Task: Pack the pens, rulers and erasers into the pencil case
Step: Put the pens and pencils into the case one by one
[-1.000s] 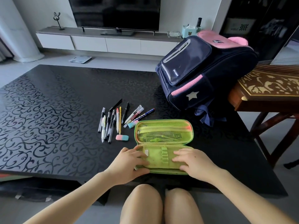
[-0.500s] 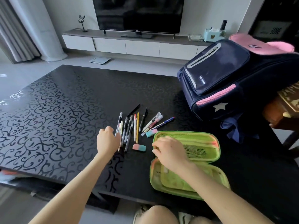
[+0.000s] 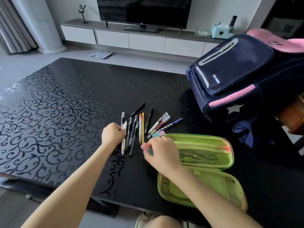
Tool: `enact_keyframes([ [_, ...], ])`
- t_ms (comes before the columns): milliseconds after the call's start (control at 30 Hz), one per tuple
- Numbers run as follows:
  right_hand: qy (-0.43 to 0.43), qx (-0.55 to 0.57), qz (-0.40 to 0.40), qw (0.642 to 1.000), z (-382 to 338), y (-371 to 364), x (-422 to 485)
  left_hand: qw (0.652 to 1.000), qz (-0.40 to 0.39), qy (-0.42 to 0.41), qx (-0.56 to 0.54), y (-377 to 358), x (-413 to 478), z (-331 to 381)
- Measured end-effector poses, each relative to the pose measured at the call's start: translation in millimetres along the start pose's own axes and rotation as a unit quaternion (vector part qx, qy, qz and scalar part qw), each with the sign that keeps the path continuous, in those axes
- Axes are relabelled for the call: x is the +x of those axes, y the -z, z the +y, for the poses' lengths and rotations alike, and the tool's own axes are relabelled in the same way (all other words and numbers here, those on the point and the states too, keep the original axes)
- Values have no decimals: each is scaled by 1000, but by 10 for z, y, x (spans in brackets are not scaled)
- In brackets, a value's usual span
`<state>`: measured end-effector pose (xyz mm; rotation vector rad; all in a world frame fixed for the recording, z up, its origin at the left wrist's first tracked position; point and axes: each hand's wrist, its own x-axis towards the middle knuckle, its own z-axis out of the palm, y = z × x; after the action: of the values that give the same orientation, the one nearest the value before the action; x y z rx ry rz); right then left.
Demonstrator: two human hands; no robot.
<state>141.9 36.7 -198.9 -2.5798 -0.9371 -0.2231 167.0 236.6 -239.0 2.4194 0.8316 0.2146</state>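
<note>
Open green pencil case (image 3: 213, 145) beside pens (image 3: 140, 127)

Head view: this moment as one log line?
left hand: at white plastic pen, grip unclear | right hand: pinches pink-and-teal eraser | green fabric pencil case: open

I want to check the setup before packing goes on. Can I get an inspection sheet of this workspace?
Surface: glossy black patterned table.
Job's things: pens in a loose row; green case open at the near edge; eraser in hand; second eraser by the case; no loose ruler seen.
Clutter: backpack at the far right.
Hands: left hand curled at the leftmost pens, grip unclear; right hand pinches the eraser.
Cables: nothing seen.
Surroundings: TV on a low cabinet; scale on the floor.
</note>
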Motion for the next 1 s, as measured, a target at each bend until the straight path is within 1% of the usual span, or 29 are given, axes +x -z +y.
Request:
enact_keyframes([
  [33, -41, 21, 24, 999, 55, 106, -80, 1000, -4, 11, -20, 15, 18, -11],
  [67, -91, 37, 32, 995, 147, 235, -192, 999, -8, 23, -39, 24, 26, -18],
  [167, -225, 49, -19, 973, 587, 597, -635, 998, 0, 33, -58, 59, -15, -12],
  [267, -320, -15, -74, 944, 984, 838, -1066, 998, 32, -5, -59, 114, -216, 109],
  [333, -356, -63, -118, 925, 1144, 914, -1250, 995, -2, -51, -81, 138, -475, 269],
  [367, -365, -78, -138, 918, 1187, 930, -1312, 992, -34, -74, -93, 137, -637, 357],
  [433, -371, -85, -155, 912, 1207, 935, -1381, 980, -112, -113, -117, 120, -952, 511],
  [533, -363, -93, -149, 915, 1179, 916, -1387, 958, -198, -168, -124, 67, -1283, 651],
  [600, -344, -116, -136, 922, 1144, 928, -1374, 945, -244, -186, -116, 30, -1392, 693],
  [667, -305, -125, -79, 941, 1094, 953, -1340, 934, -280, -193, -111, 15, -1441, 718],
  [733, -239, -77, 8, 968, 1024, 967, -1278, 921, -317, -198, -108, 28, -1470, 745],
  [767, -193, -53, 34, 979, 997, 960, -1236, 914, -334, -203, -104, 44, -1482, 761],
  [800, -142, -39, 40, 988, 970, 955, -1187, 906, -353, -209, -104, 63, -1495, 778],
  [867, -63, -21, 18, 998, 929, 928, -1111, 889, -383, -225, -110, 94, -1530, 826],
  [933, -22, -20, -22, 999, 891, 890, -1073, 886, -379, -250, -98, 113, -1547, 851],
  [1000, -13, -15, -47, 999, 973, 878, -1109, 886, -368, -272, -69, 80, -1553, 914],
])
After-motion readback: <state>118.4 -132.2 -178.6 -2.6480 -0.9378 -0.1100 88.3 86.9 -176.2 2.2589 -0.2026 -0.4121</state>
